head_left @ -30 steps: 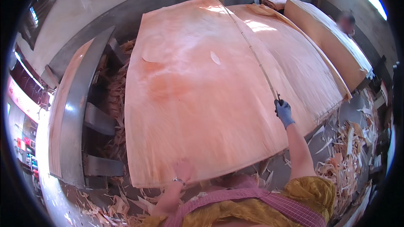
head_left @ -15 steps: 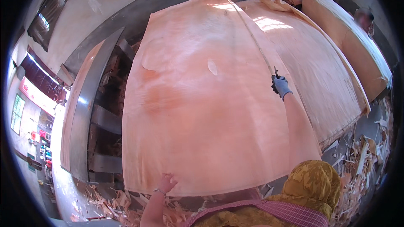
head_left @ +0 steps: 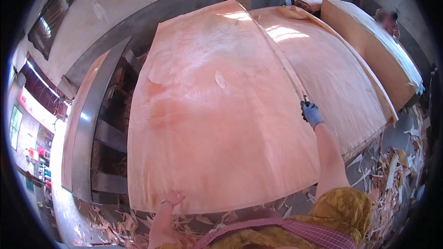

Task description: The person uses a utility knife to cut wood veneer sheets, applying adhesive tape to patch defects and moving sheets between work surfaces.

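A large sheet of reddish wood veneer [head_left: 207, 124] lies spread in front of me, with a small pale oval patch [head_left: 220, 80] on it. My left hand [head_left: 174, 197], bare with a bracelet at the wrist, rests on the sheet's near edge, fingers spread. My right hand [head_left: 311, 113], in a blue-grey glove with dark fingertips, is closed round a small dark-handled tool [head_left: 304, 97] at the sheet's right edge. The tool's exact kind is too small to tell. A long thin pale stick or strip [head_left: 281, 60] runs from the far edge down to this hand.
Another stack of veneer [head_left: 341, 74] lies to the right, and a taller stack [head_left: 369, 41] stands behind it, near a person [head_left: 386, 20]. Left is a metal-faced frame [head_left: 94, 124] with crossbars. Torn veneer scraps [head_left: 392, 175] litter the floor.
My right hand has come nearer along the sheet's right edge with the tool. My left hand stays on the near edge, its fingers now flatter. The view has shifted slightly.
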A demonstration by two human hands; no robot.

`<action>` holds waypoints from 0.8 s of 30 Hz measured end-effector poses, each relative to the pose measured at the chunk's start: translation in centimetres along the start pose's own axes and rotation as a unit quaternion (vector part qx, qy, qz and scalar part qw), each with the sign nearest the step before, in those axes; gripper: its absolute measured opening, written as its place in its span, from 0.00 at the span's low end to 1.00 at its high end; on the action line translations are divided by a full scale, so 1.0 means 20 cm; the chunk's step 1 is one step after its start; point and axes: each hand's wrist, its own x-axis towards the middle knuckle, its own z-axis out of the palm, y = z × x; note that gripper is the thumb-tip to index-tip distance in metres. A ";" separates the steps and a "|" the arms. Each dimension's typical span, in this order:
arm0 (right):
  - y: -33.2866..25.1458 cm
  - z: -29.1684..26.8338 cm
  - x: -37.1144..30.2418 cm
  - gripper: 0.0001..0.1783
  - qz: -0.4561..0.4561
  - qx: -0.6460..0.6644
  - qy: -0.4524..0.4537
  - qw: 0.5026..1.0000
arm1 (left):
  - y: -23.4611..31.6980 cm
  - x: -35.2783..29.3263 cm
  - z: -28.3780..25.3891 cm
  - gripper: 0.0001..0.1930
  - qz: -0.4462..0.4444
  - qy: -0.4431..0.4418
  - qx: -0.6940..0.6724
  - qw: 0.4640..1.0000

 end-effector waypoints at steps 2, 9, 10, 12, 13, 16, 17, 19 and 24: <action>0.06 0.00 -0.25 0.20 -0.002 0.035 0.001 0.999 | 0.03 0.00 -0.03 0.23 -0.011 -0.022 -0.038 0.999; 0.49 -0.07 -1.64 0.20 0.009 -0.016 0.034 0.999 | 0.04 -0.13 -0.06 0.25 -0.135 0.084 -0.170 0.973; 0.58 -0.13 -1.86 0.20 0.030 -0.039 0.038 0.998 | 0.19 -0.16 -0.13 0.25 -0.129 0.159 -0.170 0.964; 0.66 -0.18 -2.27 0.19 -0.052 -0.088 0.077 0.992 | 0.32 -0.28 -0.25 0.24 -0.106 0.263 -0.176 0.943; 0.62 -0.21 -2.49 0.18 0.058 -0.031 0.037 0.997 | 0.34 -0.32 -0.26 0.24 -0.082 0.291 -0.190 0.934; 0.69 -0.30 -2.99 0.16 0.074 -0.104 0.056 0.990 | 0.44 -0.36 -0.26 0.23 -0.017 0.340 -0.200 0.919; 0.76 -0.36 -3.14 0.14 0.031 -0.154 0.070 0.985 | 0.51 -0.35 -0.26 0.22 0.005 0.351 -0.202 0.915; 0.85 -0.36 -3.43 0.14 -0.045 -0.225 0.099 0.968 | 0.68 -0.39 -0.29 0.21 0.054 0.350 -0.206 0.912; 0.74 -0.38 -4.01 0.13 0.014 -0.319 0.059 0.946 | 1.14 -0.50 -0.36 0.20 0.213 0.301 -0.228 0.901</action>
